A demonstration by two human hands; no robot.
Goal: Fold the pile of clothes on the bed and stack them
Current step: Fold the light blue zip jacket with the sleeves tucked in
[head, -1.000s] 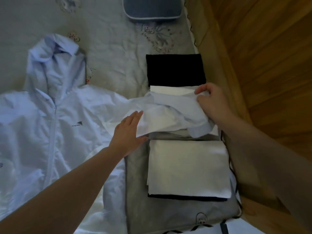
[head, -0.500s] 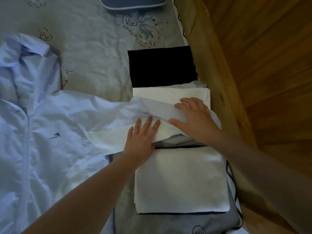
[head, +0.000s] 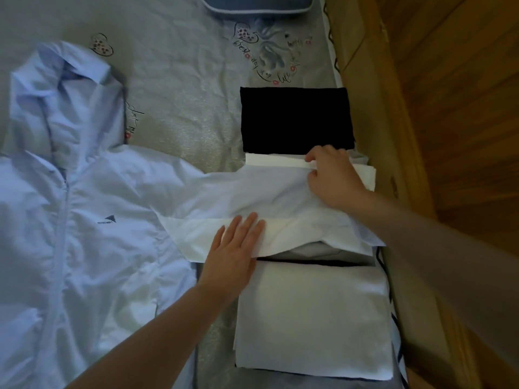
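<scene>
A pale blue hooded jacket [head: 84, 220] lies face up on the bed, zipper shut, hood toward the far side. Its right sleeve [head: 252, 197] stretches across to the right, over a folded white garment [head: 365, 175]. My left hand [head: 233, 256] presses flat on the sleeve's lower edge with straight fingers. My right hand [head: 334, 178] pinches the sleeve's upper edge near the cuff, fingers curled. A folded black garment [head: 295, 119] lies just beyond. A folded white garment [head: 311, 318] lies nearer me, on top of a dark one whose edge shows.
The grey printed bedsheet [head: 182, 94] covers the bed. A blue-grey pillow [head: 258, 4] sits at the far edge. A wooden bed frame [head: 373, 80] runs along the right side, with wooden floor [head: 463, 108] past it.
The sleeve went from bunched up and lifted to spread flat over the folded white garment. My left hand flattened onto its lower edge; my right hand shifted up to its upper edge.
</scene>
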